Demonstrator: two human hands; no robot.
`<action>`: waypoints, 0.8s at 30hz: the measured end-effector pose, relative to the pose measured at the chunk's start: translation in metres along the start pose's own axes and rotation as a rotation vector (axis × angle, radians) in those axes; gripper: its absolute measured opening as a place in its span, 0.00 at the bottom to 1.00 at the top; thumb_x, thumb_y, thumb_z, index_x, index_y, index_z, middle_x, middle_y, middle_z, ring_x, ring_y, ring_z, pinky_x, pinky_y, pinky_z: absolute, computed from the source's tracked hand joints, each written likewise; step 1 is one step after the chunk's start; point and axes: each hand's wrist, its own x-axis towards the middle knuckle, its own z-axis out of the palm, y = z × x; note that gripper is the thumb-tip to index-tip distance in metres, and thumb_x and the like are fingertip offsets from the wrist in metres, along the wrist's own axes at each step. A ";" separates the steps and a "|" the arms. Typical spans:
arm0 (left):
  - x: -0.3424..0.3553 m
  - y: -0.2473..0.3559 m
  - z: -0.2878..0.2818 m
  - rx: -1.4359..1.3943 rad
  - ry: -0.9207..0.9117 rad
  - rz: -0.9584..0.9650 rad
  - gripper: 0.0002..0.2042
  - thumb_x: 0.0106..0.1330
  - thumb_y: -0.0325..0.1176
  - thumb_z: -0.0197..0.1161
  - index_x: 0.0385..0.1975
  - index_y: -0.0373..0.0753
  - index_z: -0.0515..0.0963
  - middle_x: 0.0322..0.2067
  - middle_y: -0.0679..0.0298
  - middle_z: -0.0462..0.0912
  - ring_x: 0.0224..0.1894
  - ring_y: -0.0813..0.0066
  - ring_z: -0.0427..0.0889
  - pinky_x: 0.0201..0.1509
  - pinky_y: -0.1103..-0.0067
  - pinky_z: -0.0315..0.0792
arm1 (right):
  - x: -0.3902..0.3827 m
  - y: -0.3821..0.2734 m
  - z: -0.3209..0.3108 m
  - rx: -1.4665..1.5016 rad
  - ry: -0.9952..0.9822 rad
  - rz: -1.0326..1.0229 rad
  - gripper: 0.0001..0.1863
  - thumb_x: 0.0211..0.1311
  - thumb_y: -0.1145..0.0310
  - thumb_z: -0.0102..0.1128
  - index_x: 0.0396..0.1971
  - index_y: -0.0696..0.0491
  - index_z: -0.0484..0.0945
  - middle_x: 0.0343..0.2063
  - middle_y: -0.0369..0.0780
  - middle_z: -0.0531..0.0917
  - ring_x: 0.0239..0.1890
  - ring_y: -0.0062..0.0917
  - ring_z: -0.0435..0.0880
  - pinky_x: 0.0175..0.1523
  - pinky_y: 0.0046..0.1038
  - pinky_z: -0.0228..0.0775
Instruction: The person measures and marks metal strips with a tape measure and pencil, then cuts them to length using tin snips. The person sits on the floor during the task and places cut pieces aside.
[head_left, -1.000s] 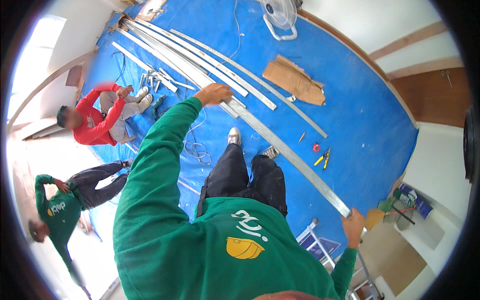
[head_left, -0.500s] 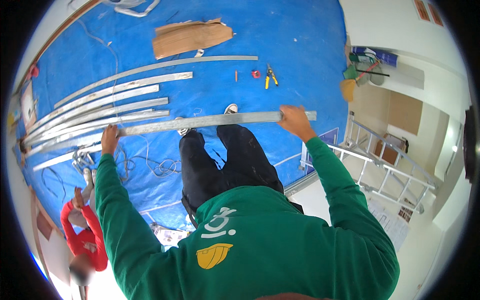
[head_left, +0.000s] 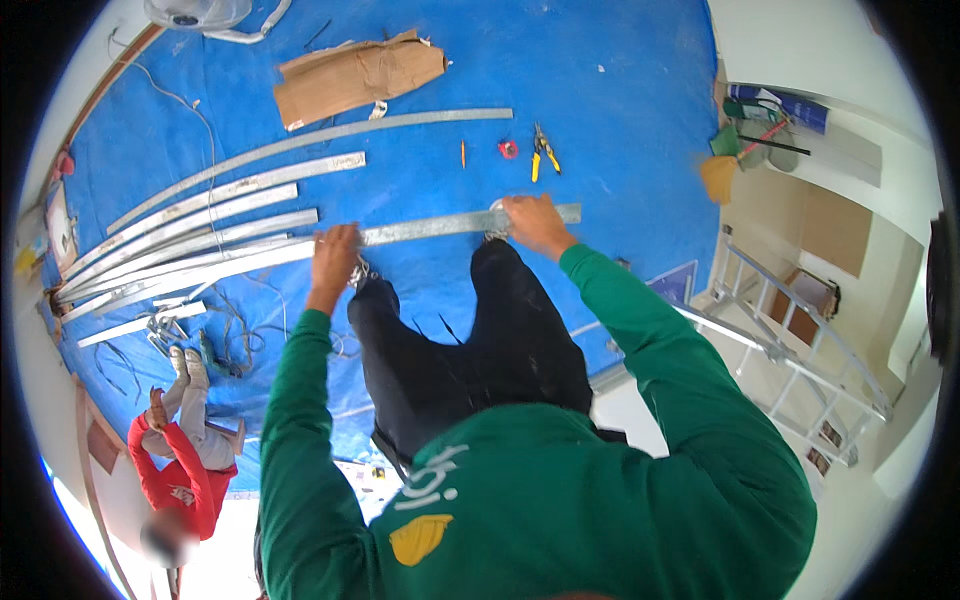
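Observation:
A long galvanized metal stud (head_left: 425, 229) lies crosswise in front of my legs, over my shoes. My left hand (head_left: 335, 258) is closed round it beside my left knee. My right hand (head_left: 537, 224) grips it close to its right end, fingers over the far edge. Further left, the stud runs in among several other metal profiles (head_left: 230, 200) on the blue floor sheet (head_left: 420, 170). Beyond my right hand lie yellow-and-black snips (head_left: 540, 160), a small red round item (head_left: 508, 149) and an orange pencil-like stick (head_left: 463, 154).
A flattened cardboard piece (head_left: 360, 78) lies at the far side. An aluminium ladder (head_left: 790, 365) is on the right, near a broom (head_left: 718, 178). At the left, a person in a red top (head_left: 190, 475) sits close to cables (head_left: 235, 335) and metal scraps.
My left hand has moved right along the stud, closer to my right hand. The stud's right end has shifted left and slightly farther away. My knees are more bent.

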 end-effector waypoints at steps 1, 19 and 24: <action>0.023 0.022 0.014 0.027 -0.056 -0.009 0.28 0.60 0.30 0.74 0.63 0.49 0.77 0.51 0.62 0.83 0.60 0.56 0.81 0.72 0.49 0.69 | 0.009 0.014 0.016 0.003 0.019 -0.024 0.13 0.60 0.66 0.68 0.43 0.51 0.80 0.40 0.45 0.89 0.48 0.45 0.89 0.49 0.55 0.72; 0.187 0.031 0.426 0.081 -0.329 0.258 0.23 0.61 0.30 0.72 0.58 0.47 0.80 0.52 0.59 0.81 0.53 0.54 0.84 0.50 0.59 0.83 | 0.234 0.305 0.339 0.262 0.109 0.277 0.50 0.61 0.43 0.75 0.74 0.57 0.64 0.61 0.58 0.75 0.65 0.59 0.76 0.65 0.56 0.74; 0.200 0.000 0.471 -0.006 -0.146 0.451 0.23 0.69 0.36 0.64 0.65 0.44 0.78 0.54 0.58 0.83 0.57 0.53 0.83 0.61 0.59 0.77 | 0.281 0.350 0.393 0.084 0.147 -0.056 0.35 0.67 0.54 0.69 0.68 0.57 0.73 0.66 0.55 0.77 0.69 0.59 0.73 0.75 0.52 0.66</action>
